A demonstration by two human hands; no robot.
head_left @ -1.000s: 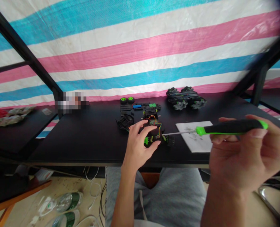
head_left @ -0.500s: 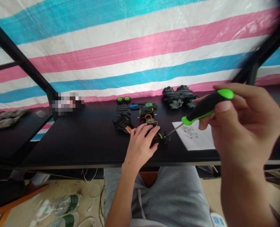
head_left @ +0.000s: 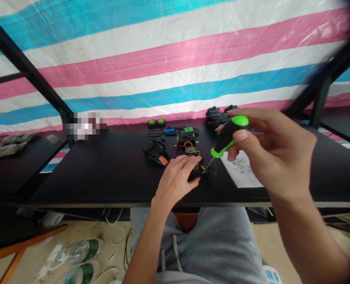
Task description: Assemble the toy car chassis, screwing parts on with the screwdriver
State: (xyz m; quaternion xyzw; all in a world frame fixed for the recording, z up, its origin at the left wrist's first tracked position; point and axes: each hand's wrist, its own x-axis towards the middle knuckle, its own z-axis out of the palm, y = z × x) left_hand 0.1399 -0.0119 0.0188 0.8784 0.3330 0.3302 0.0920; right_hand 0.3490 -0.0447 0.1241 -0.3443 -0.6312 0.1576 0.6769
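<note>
A small black toy-car chassis (head_left: 206, 172) with coloured wires lies near the front edge of the black table (head_left: 109, 173). My left hand (head_left: 175, 179) rests on it, fingers curled over its top, holding it down. My right hand (head_left: 266, 146) grips a black and green screwdriver (head_left: 226, 139) by the handle. The tool is tilted steeply, and its tip touches the chassis just right of my left fingers.
Loose parts lie behind the chassis: two green wheels (head_left: 156, 123), a blue piece (head_left: 169, 131), a black frame (head_left: 155, 152). A finished black toy car (head_left: 219, 114) sits at the back. White paper (head_left: 242, 173) with small screws lies to the right. Bottles (head_left: 80, 252) are on the floor.
My right hand swung the screwdriver from level to steeply tilted and moved left, bringing its tip onto the chassis. My left hand closed down onto the chassis.
</note>
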